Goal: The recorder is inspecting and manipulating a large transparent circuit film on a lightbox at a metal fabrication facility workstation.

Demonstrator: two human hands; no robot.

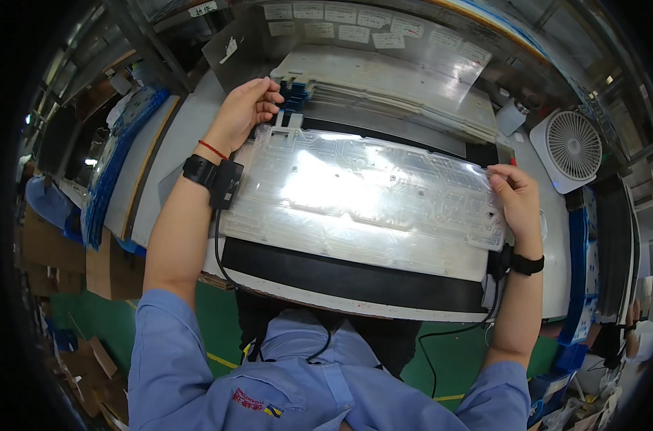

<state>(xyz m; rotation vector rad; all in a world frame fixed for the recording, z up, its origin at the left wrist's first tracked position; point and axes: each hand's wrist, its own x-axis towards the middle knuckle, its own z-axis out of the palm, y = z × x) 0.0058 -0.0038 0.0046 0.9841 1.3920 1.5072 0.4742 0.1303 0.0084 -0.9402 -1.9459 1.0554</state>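
Across the silvery plate (384,247) lies the clear patterned plastic sheet (341,167). Your right hand (519,197) angles inward, thumb and fingers pinching the sheet's right edge; your left hand (246,108), half-curled, is beside the blue bracket (295,93), grip can't be told.

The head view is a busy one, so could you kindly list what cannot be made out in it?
All in the head view:
Clear circuit-patterned sheet: glare hides traces around its middle.
Right hand: its own curled fingers hide whether it pinches or only touches the sheet.
Left hand: too small to tell whether its fingertips touch the dark-blue piece.
Stacked plates: the top one hides the lower faces.
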